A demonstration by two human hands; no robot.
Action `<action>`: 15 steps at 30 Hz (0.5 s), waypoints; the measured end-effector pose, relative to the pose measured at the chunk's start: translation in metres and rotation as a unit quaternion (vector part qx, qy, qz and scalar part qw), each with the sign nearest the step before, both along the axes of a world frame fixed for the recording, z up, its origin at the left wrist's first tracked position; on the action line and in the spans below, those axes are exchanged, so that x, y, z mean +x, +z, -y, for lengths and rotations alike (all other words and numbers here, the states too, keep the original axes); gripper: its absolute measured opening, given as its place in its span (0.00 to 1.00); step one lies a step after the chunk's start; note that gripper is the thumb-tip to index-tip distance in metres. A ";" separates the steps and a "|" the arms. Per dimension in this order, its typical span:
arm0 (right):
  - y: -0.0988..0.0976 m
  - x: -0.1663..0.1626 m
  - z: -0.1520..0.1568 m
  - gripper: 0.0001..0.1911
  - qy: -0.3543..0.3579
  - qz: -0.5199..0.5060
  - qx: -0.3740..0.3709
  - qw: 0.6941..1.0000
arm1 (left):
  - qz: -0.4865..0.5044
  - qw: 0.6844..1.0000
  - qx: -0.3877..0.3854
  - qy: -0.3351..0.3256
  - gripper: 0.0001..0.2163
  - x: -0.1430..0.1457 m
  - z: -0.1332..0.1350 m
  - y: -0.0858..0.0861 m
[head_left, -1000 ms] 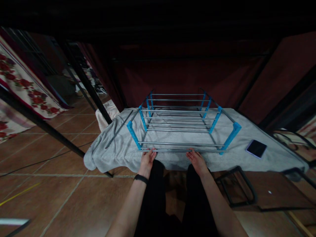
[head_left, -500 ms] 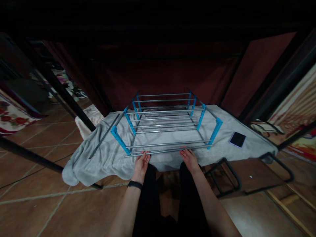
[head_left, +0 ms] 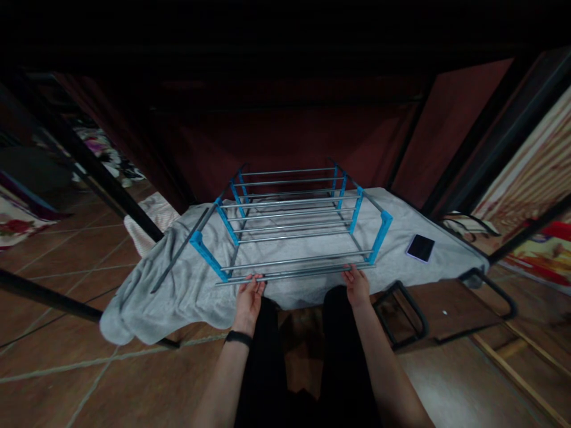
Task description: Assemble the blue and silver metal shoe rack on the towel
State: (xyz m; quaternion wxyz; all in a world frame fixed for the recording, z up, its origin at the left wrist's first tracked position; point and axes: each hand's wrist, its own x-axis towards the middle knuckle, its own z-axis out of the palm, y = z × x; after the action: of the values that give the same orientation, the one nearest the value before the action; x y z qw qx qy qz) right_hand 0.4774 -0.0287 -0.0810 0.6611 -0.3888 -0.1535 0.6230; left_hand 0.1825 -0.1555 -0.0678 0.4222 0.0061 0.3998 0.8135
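Note:
A rack [head_left: 289, 226] of thin metal rods and blue plastic side pieces lies on a grey towel [head_left: 178, 285] in front of me. My left hand [head_left: 248, 297] grips the nearest metal rod [head_left: 303, 273] near its left end, fingers curled over it. At the same rod's right part sits my right hand [head_left: 355, 280], its fingers closed on the bar. A black band is on my left wrist. A loose dark rod [head_left: 181, 249] lies on the towel left of the rack.
A dark phone [head_left: 420, 247] rests on the towel at the right. Black metal frame bars cross the left side [head_left: 66, 300] and the right [head_left: 401, 309]. Brown tiled floor surrounds the towel. Dark red cloth hangs behind. My dark-clad legs are below.
The view has swung to the right, so everything sits further left in frame. My right hand has slid rightward along the front rod toward the blue end piece. The left hand keeps its grip.

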 end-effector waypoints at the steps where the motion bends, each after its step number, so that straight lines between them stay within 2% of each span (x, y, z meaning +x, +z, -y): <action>1: -0.001 0.001 -0.001 0.11 -0.006 0.002 -0.002 1.000 | -0.002 1.000 0.001 -0.001 0.09 0.001 0.000 0.000; 15: -0.009 -0.004 -0.003 0.16 -0.019 0.021 -0.012 1.000 | -0.021 0.999 0.014 -0.027 0.06 0.011 0.001 0.000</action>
State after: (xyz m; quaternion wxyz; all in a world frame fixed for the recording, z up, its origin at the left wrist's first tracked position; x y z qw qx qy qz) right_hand 0.4735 -0.0256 -0.0898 0.6648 -0.4121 -0.1527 0.6040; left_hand 0.1937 -0.1562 -0.0676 0.4350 0.0402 0.3967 0.8073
